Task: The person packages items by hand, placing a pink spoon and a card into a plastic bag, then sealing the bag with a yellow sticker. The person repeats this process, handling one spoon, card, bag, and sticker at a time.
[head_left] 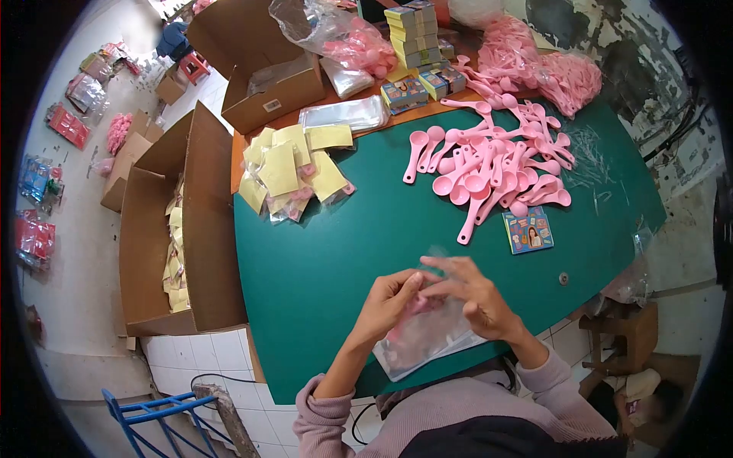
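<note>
My left hand (389, 304) is closed in a pinch at the upper edge of a clear plastic bag (434, 324). Something pink shows through the plastic below the fingers; its outline is blurred. Beside it, my right hand (482, 304) has its fingers stretched out and apart, smeared a little by motion, close to the left fingertips. Under both hands lies a stack of clear plastic bags (401, 362) at the front edge of the green table. Farther up is a heap of pink measuring spoons (496, 172), with a small stack of printed cards (528, 230) at its near side.
Filled bags with yellow cards (279, 169) are piled at the table's left. A cardboard box (217, 252) of similar packs stands beside it. Behind are flat clear bags (347, 114), card stacks (412, 38), bagged pink spoons (569, 80) and plastic scraps (595, 160) at right.
</note>
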A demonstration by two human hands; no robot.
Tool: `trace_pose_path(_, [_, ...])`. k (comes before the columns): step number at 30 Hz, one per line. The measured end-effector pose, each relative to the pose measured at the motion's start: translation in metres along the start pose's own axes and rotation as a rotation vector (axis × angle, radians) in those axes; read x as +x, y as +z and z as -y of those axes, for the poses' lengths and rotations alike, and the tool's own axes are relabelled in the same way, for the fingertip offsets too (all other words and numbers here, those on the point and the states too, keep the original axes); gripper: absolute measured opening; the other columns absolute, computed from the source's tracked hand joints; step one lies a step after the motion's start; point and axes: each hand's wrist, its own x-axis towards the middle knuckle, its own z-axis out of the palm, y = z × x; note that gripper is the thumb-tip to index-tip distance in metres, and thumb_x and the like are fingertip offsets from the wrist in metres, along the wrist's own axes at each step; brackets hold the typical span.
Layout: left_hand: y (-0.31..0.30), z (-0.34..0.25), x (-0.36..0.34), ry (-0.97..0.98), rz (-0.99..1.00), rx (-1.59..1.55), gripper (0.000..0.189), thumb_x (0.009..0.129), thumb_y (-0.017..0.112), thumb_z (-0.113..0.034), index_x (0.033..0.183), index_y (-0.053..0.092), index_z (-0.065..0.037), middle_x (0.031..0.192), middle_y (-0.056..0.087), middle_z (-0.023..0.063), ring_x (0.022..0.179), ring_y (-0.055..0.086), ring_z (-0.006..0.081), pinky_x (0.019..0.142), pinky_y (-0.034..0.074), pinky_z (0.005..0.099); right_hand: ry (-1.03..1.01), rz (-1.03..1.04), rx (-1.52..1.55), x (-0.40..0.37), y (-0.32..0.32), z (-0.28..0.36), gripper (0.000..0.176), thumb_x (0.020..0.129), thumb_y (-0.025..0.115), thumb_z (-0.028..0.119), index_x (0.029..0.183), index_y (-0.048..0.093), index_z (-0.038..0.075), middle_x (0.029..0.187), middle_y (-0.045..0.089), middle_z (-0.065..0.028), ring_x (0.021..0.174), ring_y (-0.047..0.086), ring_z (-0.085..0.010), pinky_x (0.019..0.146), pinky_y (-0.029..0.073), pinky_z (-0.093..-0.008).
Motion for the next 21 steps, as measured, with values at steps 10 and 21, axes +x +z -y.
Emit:
trace_pose_path(10, [-0.006, -0.013, 0.008, -0.044, -0.009, 0.064, 0.033, 0.096, 0.038, -0.023, 0.104, 0.056, 0.004, 0.091, 0.064, 0.0175, 0.08, 0.064, 0.0199, 0.07, 0.053, 0.027, 0.71, -0.374, -0.718, -0.046, -0.104, -0.083, 0.033, 0.078, 0.062, 0.016, 0.104, 0.056, -0.003, 0.09, 0.056, -0.0176, 0.089, 0.054, -0.0319, 0.078, 0.042, -0.0383])
trace_pose_path(21, [-0.007, -0.012, 0.008, -0.021, 0.057, 0.174, 0.035, 0.096, 0.04, -0.023, 0.107, 0.056, 0.005, 0.092, 0.064, 0.0152, 0.081, 0.063, 0.0188, 0.074, 0.051, 0.0273, 0.588, -0.502, -0.507, -0.017, -0.094, -0.012, 0.017, 0.079, 0.062, 0.007, 0.093, 0.056, -0.001, 0.08, 0.061, -0.014, 0.07, 0.059, -0.0232, 0.064, 0.046, -0.0311])
